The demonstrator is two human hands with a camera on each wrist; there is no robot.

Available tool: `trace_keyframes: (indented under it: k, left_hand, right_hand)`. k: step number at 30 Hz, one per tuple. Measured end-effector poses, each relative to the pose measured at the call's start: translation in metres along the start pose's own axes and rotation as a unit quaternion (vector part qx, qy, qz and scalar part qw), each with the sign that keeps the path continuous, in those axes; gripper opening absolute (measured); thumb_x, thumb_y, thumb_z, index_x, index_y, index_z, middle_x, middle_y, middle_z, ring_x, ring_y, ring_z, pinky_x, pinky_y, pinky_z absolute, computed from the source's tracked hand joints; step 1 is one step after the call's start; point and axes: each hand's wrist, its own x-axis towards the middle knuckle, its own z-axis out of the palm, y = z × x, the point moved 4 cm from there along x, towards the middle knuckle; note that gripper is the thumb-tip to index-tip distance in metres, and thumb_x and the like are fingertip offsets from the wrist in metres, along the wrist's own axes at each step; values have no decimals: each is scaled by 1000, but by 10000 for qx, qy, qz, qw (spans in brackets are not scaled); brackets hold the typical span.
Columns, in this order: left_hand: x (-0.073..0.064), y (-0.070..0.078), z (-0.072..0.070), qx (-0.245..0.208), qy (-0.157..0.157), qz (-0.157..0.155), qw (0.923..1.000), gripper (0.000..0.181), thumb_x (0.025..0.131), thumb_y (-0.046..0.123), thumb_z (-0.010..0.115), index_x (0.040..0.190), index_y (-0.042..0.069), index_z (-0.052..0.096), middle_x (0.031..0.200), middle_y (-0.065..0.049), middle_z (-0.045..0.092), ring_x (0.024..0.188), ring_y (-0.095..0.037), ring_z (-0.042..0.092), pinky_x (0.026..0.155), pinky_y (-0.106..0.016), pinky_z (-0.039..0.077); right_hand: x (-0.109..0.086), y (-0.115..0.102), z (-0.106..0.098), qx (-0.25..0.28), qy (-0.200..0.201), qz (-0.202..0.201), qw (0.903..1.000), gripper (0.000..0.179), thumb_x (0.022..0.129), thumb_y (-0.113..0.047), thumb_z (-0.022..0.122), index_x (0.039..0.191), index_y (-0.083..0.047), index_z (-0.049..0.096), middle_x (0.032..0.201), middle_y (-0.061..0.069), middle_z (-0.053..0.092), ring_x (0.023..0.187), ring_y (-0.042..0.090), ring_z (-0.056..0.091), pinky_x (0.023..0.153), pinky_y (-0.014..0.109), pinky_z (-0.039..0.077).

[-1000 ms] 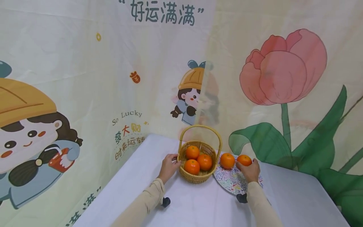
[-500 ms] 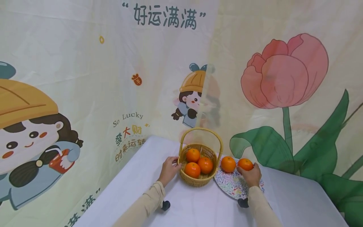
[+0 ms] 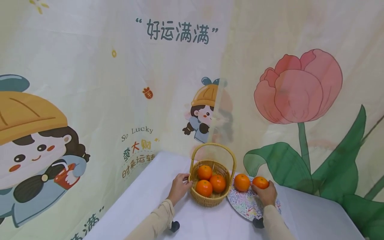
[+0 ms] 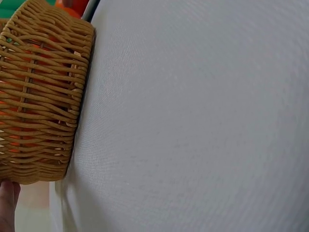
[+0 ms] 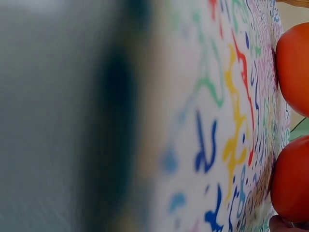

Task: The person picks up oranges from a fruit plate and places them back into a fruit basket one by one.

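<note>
A wicker basket (image 3: 207, 201) with a tall arched handle stands on the table, holding 3 oranges (image 3: 218, 183). My left hand (image 3: 179, 189) grips its left side near the rim; in the left wrist view only part of a finger (image 4: 7, 203) shows against the weave. To the right lies a round plate (image 3: 243, 204) with a colourful squiggle pattern, bearing two oranges. One orange (image 3: 241, 182) sits at the plate's left, near the basket. My right hand (image 3: 266, 194) holds the other orange (image 3: 260, 182) between thumb and fingers. In the right wrist view, this orange (image 5: 292, 179) appears at lower right.
A white cloth (image 3: 207, 223) covers the table. Printed curtains (image 3: 168, 110) hang behind it and along the left. The plate's left edge is close beside the basket. Dark wrist-camera pieces (image 3: 174, 226) hang under both sleeves.
The head view has tilted upward, so everything appears lower in it. Both hands keep their holds, with hardly any movement of the basket or oranges on the table.
</note>
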Motion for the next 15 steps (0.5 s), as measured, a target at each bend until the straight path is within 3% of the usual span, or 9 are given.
trace_keyframes:
  k: [9,15]
  left_hand:
    - [-2,-4,2,-151,28,73,9999,33,87,3,69,115,-12,61,109,-19,56,105,-34,62,91,-42,54]
    - [1,-4,2,-19,19,26,10000,33,88,4,69,117,-10,62,109,-16,56,106,-31,62,90,-34,55]
  right_hand:
    - [3,16,6,238,196,-339,9990,89,82,-31,75,144,11,27,136,34,40,121,50,41,106,65,32]
    - [-3,5,-4,313,243,-457,9982,89,84,-34,76,145,9,27,136,33,41,121,49,41,105,65,34]
